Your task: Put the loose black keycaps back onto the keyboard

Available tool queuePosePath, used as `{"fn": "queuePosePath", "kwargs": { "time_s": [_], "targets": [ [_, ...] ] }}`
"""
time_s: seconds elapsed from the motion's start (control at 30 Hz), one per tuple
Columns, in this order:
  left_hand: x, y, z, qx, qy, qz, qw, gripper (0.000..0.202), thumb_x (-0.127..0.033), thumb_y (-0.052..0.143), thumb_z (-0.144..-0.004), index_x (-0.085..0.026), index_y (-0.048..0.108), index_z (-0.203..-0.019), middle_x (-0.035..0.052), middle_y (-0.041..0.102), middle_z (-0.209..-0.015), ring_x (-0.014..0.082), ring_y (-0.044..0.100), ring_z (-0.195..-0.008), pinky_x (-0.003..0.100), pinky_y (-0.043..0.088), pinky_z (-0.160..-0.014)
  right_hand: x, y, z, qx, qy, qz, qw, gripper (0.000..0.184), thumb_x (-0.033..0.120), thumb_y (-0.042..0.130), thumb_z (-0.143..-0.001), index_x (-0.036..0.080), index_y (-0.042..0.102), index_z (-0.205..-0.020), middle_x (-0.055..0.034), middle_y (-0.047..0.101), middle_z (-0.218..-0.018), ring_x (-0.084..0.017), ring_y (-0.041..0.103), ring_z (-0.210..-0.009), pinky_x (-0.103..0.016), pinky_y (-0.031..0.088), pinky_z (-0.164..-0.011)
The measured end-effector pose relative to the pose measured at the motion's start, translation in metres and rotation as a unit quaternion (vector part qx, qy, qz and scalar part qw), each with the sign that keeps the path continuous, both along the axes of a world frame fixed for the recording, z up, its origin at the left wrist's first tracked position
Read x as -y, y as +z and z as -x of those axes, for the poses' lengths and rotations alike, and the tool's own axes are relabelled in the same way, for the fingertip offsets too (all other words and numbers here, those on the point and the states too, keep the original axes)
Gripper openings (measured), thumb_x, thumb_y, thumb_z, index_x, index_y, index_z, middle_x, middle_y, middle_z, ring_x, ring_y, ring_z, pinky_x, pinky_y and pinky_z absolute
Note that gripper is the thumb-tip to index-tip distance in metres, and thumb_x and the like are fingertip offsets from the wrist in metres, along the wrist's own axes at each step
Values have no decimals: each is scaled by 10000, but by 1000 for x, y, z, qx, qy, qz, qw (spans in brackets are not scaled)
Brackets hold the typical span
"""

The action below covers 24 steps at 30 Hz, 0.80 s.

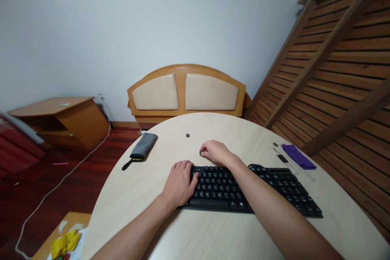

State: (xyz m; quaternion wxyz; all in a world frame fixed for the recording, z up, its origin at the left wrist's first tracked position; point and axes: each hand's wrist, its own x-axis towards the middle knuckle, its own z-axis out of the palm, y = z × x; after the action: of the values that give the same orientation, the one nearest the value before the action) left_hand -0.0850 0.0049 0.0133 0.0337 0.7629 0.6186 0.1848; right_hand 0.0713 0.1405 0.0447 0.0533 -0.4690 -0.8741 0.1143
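Observation:
A black keyboard [268, 189] lies across a round pale wooden table [152, 195]. My left hand [179, 183] rests on the keyboard's left end, fingers curled over the edge and gripping it. Just beyond the keyboard's far edge, my right hand [217, 152] has its fingers pinched on a small black keycap [201, 153] held against the tabletop. A second loose black keycap [188, 135] lies farther back on the table, apart from both hands.
A grey folded pouch [143, 147] with a black strap lies at the table's left. A purple cloth [297, 156] and thin tools [283, 157] lie at the right. Behind stand a headboard [185, 91], slatted bed frame [335, 69] and low cabinet [61, 120].

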Motion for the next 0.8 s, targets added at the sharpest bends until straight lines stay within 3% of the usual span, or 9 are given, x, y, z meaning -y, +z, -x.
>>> {"fn": "queuePosePath", "kwargs": {
  "time_s": [0.2,0.3,0.8],
  "targets": [
    [0,-2,0,-4,0,-5,1000,252,-341,430,-988,-179,580,-1109,90,624,-1121,260,551,-1082,437,401,-997,20,1,-19,-141,95,125,978,250,303,587,-858,192,772,-986,-52,769,-933,-179,690,-847,-238,472,-731],
    [0,-3,1,-7,1,-3,1000,255,-342,428,-988,-179,577,-1115,90,620,-1129,261,550,-1085,436,401,-998,26,1,-19,-144,132,155,968,252,306,608,-846,191,779,-990,-58,769,-959,-193,689,-878,-246,480,-761],
    [1,0,0,-12,-3,0,1000,259,-349,417,-993,-185,582,-1106,91,624,-1115,258,556,-1079,437,403,-995,47,16,-9,-32,77,71,994,184,325,650,-840,270,770,-969,-23,761,-1022,-207,685,-967,-257,484,-782]
  ]
}}
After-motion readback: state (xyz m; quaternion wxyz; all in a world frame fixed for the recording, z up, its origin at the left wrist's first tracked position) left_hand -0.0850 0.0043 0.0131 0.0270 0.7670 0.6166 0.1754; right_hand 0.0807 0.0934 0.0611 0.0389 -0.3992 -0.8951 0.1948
